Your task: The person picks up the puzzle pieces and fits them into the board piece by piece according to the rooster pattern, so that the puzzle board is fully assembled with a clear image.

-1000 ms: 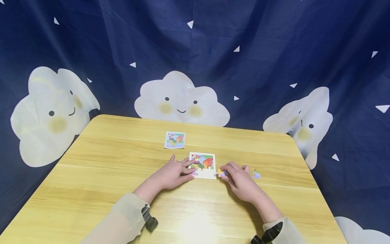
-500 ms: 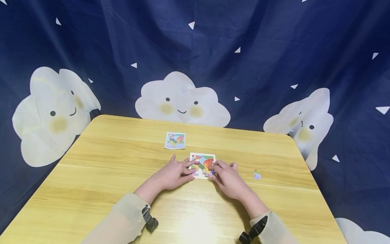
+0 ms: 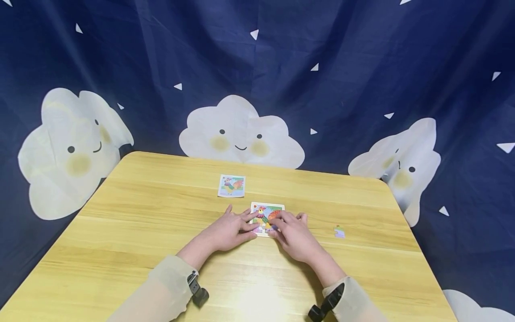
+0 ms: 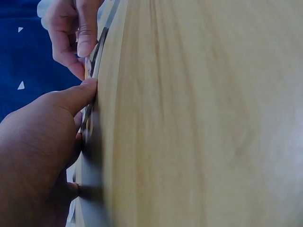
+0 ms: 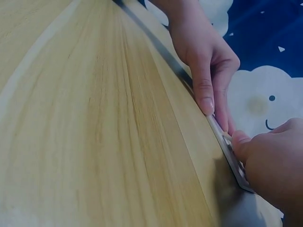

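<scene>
A small square puzzle board (image 3: 267, 203) with a white frame and a rooster picture lies mid-table in the head view. The left hand (image 3: 230, 228) rests on its left side, fingers stretched out and thumb at the near edge. Over the board's lower right, the right hand (image 3: 297, 236) pinches a puzzle piece (image 4: 88, 68) between thumb and fingers. Its fingers cover most of that piece in the head view. In the right wrist view the board is seen edge-on, both hands at it. A loose lilac puzzle piece (image 3: 339, 231) lies apart on the right.
A square picture card (image 3: 231, 186) showing the same rooster lies behind the board, to its left. The wooden table (image 3: 161, 197) has rounded far corners. Behind it hangs a dark blue curtain (image 3: 153, 53) with white clouds.
The right hand has moved left with its puzzle piece, from beside the board to over its lower right. The left hand has stayed put.
</scene>
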### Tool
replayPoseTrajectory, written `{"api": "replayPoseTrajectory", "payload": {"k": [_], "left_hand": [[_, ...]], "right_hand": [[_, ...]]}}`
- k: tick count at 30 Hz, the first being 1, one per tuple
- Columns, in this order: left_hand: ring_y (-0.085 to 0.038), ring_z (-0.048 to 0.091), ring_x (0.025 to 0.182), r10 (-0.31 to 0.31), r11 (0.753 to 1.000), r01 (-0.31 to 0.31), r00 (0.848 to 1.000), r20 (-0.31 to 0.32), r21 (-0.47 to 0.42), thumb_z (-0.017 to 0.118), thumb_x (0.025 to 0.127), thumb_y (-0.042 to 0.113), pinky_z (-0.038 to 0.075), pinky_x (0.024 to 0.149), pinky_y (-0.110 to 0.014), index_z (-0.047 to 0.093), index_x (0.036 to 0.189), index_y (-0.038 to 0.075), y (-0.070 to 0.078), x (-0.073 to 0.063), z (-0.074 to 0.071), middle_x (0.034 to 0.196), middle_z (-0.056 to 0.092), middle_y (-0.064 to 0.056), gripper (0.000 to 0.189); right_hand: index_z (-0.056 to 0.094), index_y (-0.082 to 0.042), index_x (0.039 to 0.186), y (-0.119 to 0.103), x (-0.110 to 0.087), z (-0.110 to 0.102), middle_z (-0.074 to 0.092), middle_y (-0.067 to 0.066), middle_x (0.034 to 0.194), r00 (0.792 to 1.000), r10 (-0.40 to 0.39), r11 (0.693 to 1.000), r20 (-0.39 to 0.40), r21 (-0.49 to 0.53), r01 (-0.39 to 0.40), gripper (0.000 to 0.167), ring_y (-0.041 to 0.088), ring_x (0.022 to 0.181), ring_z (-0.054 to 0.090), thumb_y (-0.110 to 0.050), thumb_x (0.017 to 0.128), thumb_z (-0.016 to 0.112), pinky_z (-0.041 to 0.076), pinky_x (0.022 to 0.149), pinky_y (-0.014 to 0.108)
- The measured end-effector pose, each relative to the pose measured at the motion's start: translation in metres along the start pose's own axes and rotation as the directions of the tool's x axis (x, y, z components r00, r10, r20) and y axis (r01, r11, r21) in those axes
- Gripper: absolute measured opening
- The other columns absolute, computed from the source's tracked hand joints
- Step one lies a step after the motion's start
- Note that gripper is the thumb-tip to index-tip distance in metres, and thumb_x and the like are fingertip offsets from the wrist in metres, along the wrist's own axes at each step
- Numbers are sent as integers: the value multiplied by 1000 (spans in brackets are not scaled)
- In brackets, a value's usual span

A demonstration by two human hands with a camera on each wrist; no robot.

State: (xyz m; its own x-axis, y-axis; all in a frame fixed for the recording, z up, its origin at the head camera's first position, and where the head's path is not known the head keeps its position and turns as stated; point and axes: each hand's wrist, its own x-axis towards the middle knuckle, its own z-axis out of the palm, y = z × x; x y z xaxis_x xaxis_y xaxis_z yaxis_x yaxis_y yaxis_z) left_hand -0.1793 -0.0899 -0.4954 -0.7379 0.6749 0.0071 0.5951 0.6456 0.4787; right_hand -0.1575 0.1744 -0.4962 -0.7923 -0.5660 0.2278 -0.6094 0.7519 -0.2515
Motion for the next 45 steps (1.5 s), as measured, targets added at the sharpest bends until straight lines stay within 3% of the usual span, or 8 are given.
{"api": "replayPoseTrajectory", "payload": {"k": [19,35,45], "left_hand": [[-27,37,153,3,1000,-3,1000,-5,20,63,107,43,9,120,-76,69,143,20,1,-1,3,163,44,4,43],[-28,39,152,23,994,-22,1000,-8,104,60,108,43,16,118,-77,68,144,19,6,-4,1,163,46,1,44],[-32,38,152,92,982,-87,996,-23,171,57,111,37,25,118,-73,64,149,14,19,1,2,165,42,-10,45]], "right_hand": [[74,-14,130,-1,0,5,65,-3,123,1000,0,999,-27,51,1,32,18,117,59,-33,105,68,30,96,53],[77,-19,131,-1,1,7,62,-6,116,999,-34,999,-18,-5,34,30,16,110,60,-33,106,67,30,95,54],[78,-19,129,0,3,6,62,-6,113,999,-17,1000,-37,25,18,31,17,104,60,-34,103,71,29,92,54]]}}
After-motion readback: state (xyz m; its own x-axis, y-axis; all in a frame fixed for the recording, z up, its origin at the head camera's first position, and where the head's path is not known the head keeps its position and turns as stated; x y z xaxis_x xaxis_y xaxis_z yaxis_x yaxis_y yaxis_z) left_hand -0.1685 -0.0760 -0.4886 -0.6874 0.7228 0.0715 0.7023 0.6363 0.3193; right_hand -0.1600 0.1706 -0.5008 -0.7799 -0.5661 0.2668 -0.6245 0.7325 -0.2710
